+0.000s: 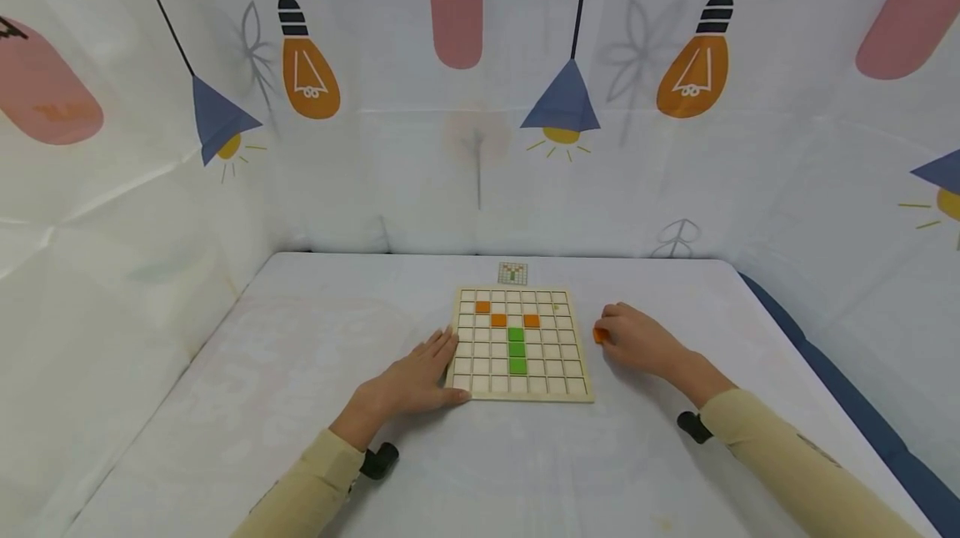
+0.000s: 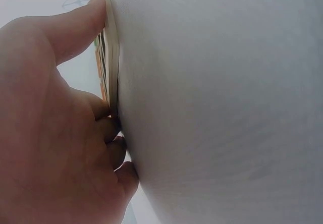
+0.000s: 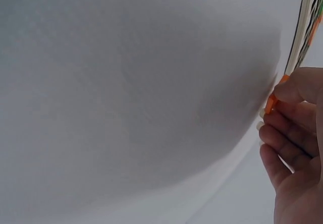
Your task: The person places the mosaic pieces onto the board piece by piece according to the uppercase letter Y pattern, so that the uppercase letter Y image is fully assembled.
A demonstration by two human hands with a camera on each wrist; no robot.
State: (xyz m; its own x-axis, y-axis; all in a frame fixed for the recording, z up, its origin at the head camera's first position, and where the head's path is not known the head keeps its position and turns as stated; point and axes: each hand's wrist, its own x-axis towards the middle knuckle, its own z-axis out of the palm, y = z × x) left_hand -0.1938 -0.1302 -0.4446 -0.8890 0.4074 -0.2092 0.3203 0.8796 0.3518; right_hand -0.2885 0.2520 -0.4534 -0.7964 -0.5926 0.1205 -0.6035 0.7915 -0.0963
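Observation:
A square wooden grid board [image 1: 525, 396] lies flat on the white table. Three green tiles [image 1: 517, 349] form a column in its middle, and three orange tiles [image 1: 498, 320] sit in cells above them. My left hand [image 1: 412, 378] rests at the board's left side, fingers extended along that edge and the thumb touching the near-left corner; the left wrist view shows the thumb against the rim. Off the board's right side, my right hand [image 1: 641, 342] pinches an orange tile [image 3: 271, 102] between thumb and fingers, close to the tabletop. Part of that tile is hidden by the fingers.
A small card with a coloured grid pattern [image 1: 513, 274] lies just beyond the board's far edge. White cloth printed with lamps and bulbs [image 1: 480, 171] hangs behind and beside the table [image 1: 480, 471]. Dark blue material [image 1: 832, 371] shows along the table's right edge.

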